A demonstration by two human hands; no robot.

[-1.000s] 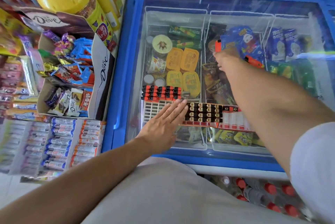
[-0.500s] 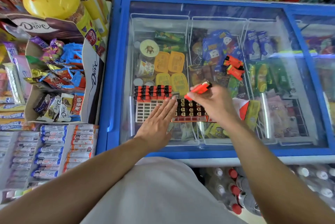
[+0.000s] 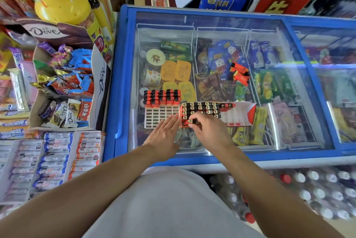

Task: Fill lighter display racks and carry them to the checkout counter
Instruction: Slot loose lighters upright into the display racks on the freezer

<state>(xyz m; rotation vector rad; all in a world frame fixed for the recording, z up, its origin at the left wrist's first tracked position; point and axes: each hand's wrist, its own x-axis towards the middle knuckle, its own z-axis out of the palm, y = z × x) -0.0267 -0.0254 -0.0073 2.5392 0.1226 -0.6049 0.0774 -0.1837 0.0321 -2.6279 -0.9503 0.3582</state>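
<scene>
Left hand (image 3: 163, 134) flat, fingers straight, steadying red rack (image 3: 217, 114) on freezer lid (image 3: 221, 23). Right hand (image 3: 209, 131) pinches orange lighter (image 3: 191, 121) at rack's near-left corner.

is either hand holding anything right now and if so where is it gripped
The right hand pinches one lighter by its lower body, its dark cap end pointing left over the red rack. The left hand lies flat and holds nothing.
</scene>
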